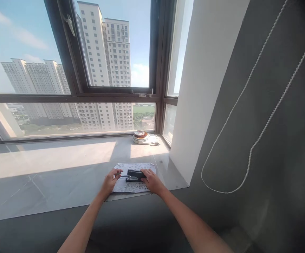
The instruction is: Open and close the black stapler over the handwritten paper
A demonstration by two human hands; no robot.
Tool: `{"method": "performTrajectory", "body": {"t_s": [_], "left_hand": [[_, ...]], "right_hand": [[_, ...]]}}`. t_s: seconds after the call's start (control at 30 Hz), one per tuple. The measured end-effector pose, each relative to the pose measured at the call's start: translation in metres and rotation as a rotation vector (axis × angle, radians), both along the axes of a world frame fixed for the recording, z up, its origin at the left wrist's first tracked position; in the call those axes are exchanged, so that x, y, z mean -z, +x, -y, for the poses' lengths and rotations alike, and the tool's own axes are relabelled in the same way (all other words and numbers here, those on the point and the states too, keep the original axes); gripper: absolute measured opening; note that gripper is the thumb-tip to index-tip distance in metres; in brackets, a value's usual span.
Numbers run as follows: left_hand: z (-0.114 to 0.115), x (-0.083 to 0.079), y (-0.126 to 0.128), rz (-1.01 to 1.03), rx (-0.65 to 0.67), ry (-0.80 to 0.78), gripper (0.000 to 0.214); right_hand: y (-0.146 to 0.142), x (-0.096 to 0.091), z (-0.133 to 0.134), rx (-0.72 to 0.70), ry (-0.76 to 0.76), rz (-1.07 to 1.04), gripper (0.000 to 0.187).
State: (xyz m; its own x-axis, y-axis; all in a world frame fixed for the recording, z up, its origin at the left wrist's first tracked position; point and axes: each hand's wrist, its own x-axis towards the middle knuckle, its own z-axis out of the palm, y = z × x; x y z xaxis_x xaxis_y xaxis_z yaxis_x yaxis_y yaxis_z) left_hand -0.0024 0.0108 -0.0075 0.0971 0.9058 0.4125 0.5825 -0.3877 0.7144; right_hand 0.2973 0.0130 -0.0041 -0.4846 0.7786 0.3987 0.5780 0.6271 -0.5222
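A black stapler [134,173] lies over handwritten sheets of paper [134,188] on the windowsill, its long side running left to right. My right hand [153,180] grips its right end, fingers on top. To its left, my left hand [111,180] has thumb and forefinger pinched close together. A thin metal part [124,176] reaches from the stapler's left end toward these fingertips. What the left fingers hold is too small to make out.
A stack of plates [141,137] stands by the window corner, with small dark bits [155,144] beside it. Two small light sticks [161,161] lie on the sill [63,189]. A beaded blind cord [234,105] hangs at the right along the grey wall.
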Motion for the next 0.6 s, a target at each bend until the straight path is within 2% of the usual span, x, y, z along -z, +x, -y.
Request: {"method": "performTrajectory", "body": {"t_s": [0.23,0.4,0.6], "left_hand": [[-0.0020,-0.0017,0.0012,-0.111,-0.033,0.004,0.036],[-0.0043,-0.0024,0.0032,-0.163,0.012,0.088,0.036],[-0.0030,-0.0045,0.0053,-0.197,0.060,0.089,0.032]], "right_hand": [[0.0006,-0.0005,-0.0022,-0.014,0.028,0.007,0.043],[0.0023,-0.0025,-0.0009,-0.016,0.029,0.021,0.044],[0.0027,-0.0031,0.0000,-0.017,0.021,0.013,0.044]]}}
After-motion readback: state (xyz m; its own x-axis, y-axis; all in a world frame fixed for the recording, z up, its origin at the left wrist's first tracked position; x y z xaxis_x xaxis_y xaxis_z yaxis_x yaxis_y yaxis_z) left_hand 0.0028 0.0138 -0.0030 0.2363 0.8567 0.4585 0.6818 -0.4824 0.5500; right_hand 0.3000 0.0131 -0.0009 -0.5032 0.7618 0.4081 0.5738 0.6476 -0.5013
